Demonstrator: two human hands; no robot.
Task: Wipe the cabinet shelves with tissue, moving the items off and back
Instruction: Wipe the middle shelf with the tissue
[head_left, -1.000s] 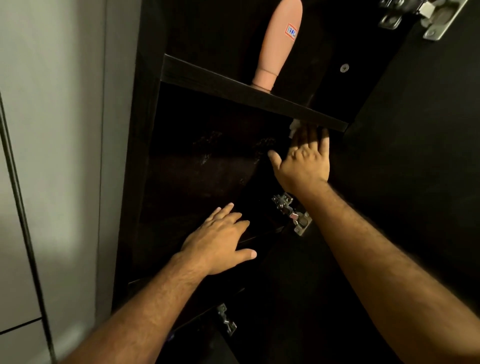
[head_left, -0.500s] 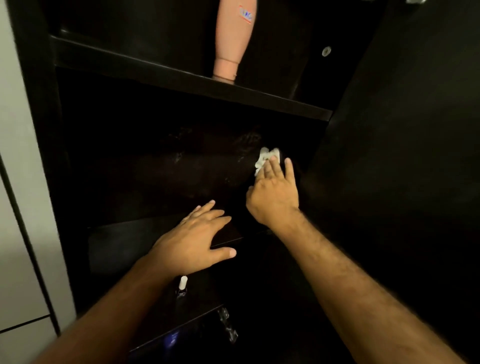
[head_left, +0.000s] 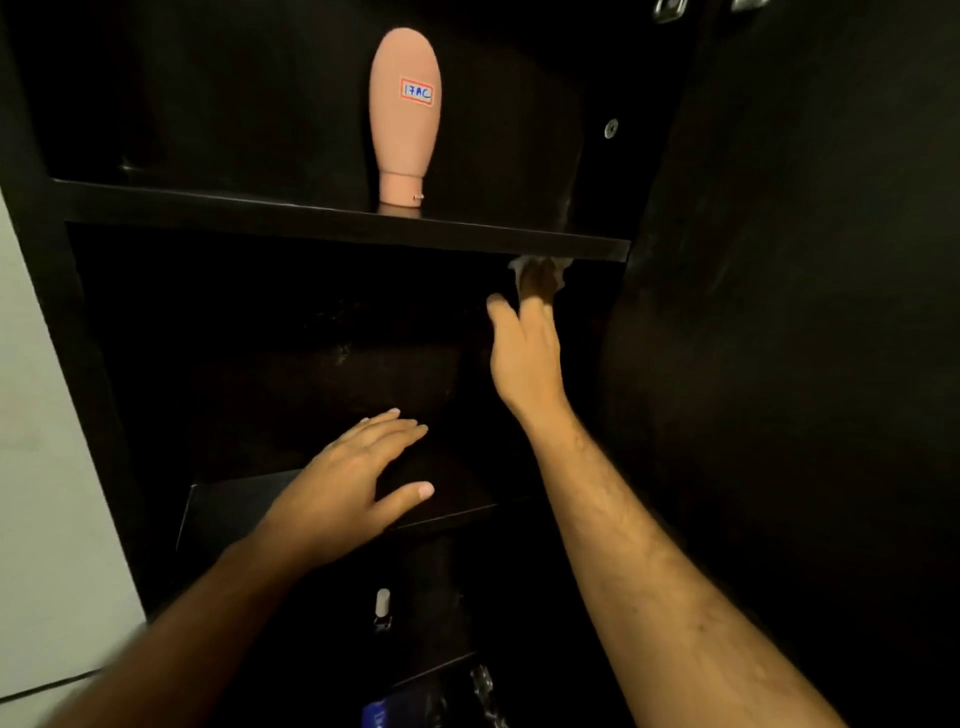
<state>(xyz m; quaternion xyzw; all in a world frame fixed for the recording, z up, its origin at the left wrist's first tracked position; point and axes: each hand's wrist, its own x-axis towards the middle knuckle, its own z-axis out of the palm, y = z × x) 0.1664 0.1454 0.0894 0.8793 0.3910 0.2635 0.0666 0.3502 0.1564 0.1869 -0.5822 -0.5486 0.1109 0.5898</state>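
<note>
right hand (head_left: 524, 353) | presses tissue (head_left: 540, 267), seemingly | left hand (head_left: 343, 493) flat on shelf (head_left: 467, 499)

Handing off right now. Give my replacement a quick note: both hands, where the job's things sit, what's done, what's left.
Right hand: reaches deep into the middle compartment, pressing the white tissue at the back right corner, just under the upper shelf.
Left hand: open, flat on the middle shelf front.
Pink bottle: stands cap-down on the upper shelf.
Small white-capped bottle: on the shelf below.
Done: middle shelf is bare of items, wiping underway.
Left: apparently finishing here; other shelves' state can't be judged.
</note>
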